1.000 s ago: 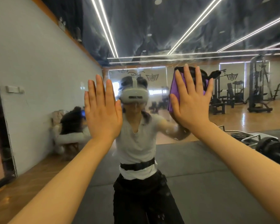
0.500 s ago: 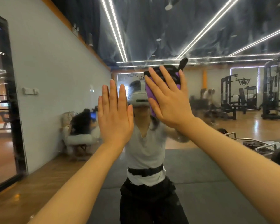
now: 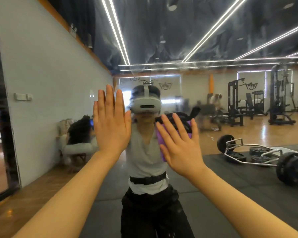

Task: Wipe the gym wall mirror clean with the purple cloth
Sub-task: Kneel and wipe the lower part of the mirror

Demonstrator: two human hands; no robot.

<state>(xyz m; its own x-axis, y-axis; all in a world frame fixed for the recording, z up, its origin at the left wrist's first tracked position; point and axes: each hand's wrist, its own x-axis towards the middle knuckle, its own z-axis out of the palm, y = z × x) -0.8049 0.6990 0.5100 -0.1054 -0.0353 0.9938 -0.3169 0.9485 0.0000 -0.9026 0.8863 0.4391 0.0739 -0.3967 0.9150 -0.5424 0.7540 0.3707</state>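
Observation:
The gym wall mirror point(image 3: 162, 40) fills almost the whole view and shows smeary streaks across its upper part. My right hand point(image 3: 180, 143) lies flat with straight, spread fingers and presses the purple cloth point(image 3: 160, 140) against the glass at chest height of the reflected person. Only a purple strip of the cloth shows past my fingers and palm. My left hand point(image 3: 110, 122) rests flat on the mirror beside it, fingers straight and together, holding nothing.
The reflection shows a person in a headset, a barbell with weight plates point(image 3: 258, 155) on dark mats at the right, weight machines point(image 3: 280, 100) behind, and a seated person point(image 3: 79, 134) by the white wall. A dark door frame point(image 3: 3, 117) stands at the far left.
My right hand has slid the purple cloth down and to the right across the glass from head height to chest height. My left hand has stayed flat on the mirror.

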